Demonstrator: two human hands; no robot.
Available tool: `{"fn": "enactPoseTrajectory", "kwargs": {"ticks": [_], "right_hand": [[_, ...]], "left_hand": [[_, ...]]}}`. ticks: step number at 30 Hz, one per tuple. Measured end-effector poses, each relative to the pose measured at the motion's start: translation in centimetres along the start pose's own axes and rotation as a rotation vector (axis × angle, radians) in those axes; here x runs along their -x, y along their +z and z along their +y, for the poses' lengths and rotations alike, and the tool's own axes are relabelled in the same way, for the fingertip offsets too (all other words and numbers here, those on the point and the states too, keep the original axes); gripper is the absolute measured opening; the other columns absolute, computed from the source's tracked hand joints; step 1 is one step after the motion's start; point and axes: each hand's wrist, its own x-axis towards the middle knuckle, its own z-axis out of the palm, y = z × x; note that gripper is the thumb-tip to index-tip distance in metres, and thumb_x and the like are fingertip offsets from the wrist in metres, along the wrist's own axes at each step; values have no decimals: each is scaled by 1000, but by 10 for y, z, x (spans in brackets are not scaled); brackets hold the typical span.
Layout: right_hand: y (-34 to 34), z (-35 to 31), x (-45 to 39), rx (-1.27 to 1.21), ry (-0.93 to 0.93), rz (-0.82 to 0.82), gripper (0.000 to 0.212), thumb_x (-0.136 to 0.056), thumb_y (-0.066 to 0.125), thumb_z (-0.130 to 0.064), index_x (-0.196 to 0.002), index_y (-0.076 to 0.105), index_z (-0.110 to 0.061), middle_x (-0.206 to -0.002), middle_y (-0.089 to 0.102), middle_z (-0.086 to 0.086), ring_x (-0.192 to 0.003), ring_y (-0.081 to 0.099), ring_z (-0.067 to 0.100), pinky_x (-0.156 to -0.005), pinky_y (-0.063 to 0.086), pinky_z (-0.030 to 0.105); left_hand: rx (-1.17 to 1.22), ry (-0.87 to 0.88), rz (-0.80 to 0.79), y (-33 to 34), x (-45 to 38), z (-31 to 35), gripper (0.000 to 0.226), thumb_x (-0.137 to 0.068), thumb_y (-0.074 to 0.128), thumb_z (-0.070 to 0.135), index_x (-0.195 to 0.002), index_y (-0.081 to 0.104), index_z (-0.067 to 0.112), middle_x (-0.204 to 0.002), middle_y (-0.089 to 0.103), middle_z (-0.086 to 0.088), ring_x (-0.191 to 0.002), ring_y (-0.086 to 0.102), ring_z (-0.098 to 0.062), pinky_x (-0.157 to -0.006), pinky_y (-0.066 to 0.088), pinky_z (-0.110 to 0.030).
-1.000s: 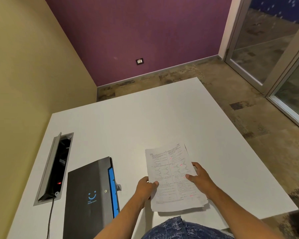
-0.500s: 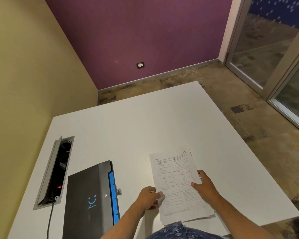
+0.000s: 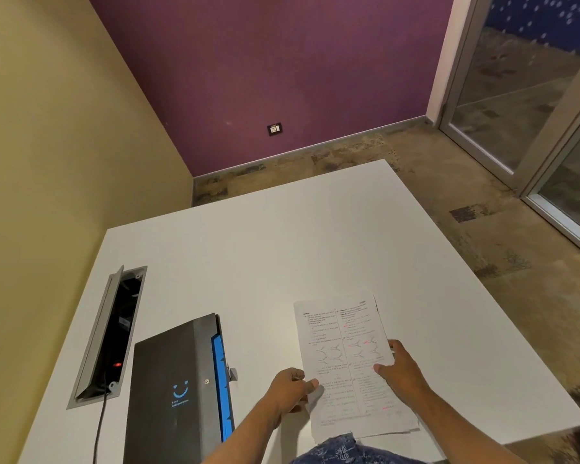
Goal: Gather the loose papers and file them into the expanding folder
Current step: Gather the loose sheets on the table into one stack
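Observation:
A stack of printed papers (image 3: 345, 356) with red marks is held at the near edge of the white table (image 3: 282, 249). My left hand (image 3: 290, 391) pinches the stack's left edge with thumb on top. My right hand (image 3: 400, 371) grips its right edge, fingers spread over the top sheet. The black expanding folder (image 3: 173, 393) with a blue smiley logo and blue tabbed side lies shut on the table to the left of my left hand, apart from it.
An open cable box (image 3: 109, 333) is set into the table at the left, with a black cable (image 3: 99, 426) running toward me. Yellow wall on the left, purple wall behind, glass doors at the right.
The papers and both hands have shifted slightly to the right and nearer to me; the stack now looks more squared. The folder has not moved.

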Motion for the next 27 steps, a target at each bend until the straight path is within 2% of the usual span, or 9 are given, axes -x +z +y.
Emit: {"fn": "enactPoseTrajectory", "kwargs": {"ticks": [4, 7, 9, 12, 15, 17, 20, 24, 27], "right_hand": [[4, -3, 1, 103, -9, 36, 42, -94, 71, -19, -126, 47, -29, -124, 69, -3, -100, 71, 19, -84, 64, 42], [4, -7, 3, 212, -14, 69, 41, -91, 73, -29, -118, 43, -35, -126, 70, -5, -93, 69, 15, -68, 58, 29], [2, -7, 4, 283, -5, 97, 46, -88, 74, -35, -123, 45, -32, -128, 68, -5, -92, 66, 14, -66, 51, 25], [1, -6, 4, 381, 14, 153, 62, -86, 76, -42, -137, 45, -26, -135, 61, 0, -110, 68, 21, -76, 53, 30], [0, -11, 7, 499, -1, 229, 72, -83, 78, -44, -143, 45, -23, -137, 56, 3, -122, 62, 23, -91, 56, 36], [1, -18, 9, 578, -51, 281, 72, -84, 77, -45, -145, 46, -22, -138, 56, 4, -124, 59, 23, -97, 55, 35], [8, -32, 9, 488, -169, 300, 62, -87, 77, -35, -142, 52, -23, -139, 58, 2, -125, 59, 22, -99, 56, 36], [33, -60, 12, 363, -350, 200, 47, -89, 78, -31, -132, 58, -29, -135, 58, -7, -119, 64, 11, -92, 58, 30], [62, -81, 17, 323, -446, 67, 44, -88, 78, -34, -127, 59, -34, -131, 55, -13, -112, 65, 6, -90, 58, 27]], "left_hand": [[-16, 5, 6, 0, 0, 0, 37, -89, 77, 27, -116, 57, 12, -101, 67, -7, -82, 60, -19, -69, 51, -28], [-46, 15, 13, 0, -1, 0, 37, -90, 76, 27, -116, 53, 13, -105, 65, -6, -86, 61, -19, -68, 49, -27], [-76, 16, 17, -1, -1, -1, 38, -90, 75, 27, -118, 53, 12, -104, 63, -7, -86, 59, -19, -67, 47, -26], [-128, 39, 26, -5, -2, -6, 43, -90, 75, 26, -123, 54, 7, -96, 59, -6, -80, 53, -19, -67, 44, -28], [-274, 102, 61, -8, -3, -10, 47, -89, 75, 34, -126, 57, 11, -99, 61, -3, -87, 58, -18, -79, 48, -29], [-392, 172, 142, -11, -2, -11, 42, -89, 73, 37, -123, 61, 16, -107, 66, -1, -95, 63, -16, -84, 49, -26], [-475, 333, 288, -17, 5, -10, 33, -93, 66, 37, -121, 66, 20, -108, 65, 5, -92, 64, -5, -84, 53, -22], [-494, 474, 464, -34, 13, -4, 21, -97, 59, 34, -114, 69, 24, -109, 66, 9, -89, 64, -4, -81, 56, -23], [-492, 501, 586, -55, 20, -3, 18, -98, 58, 29, -110, 70, 24, -107, 64, 12, -82, 62, -1, -68, 43, -7]]}}
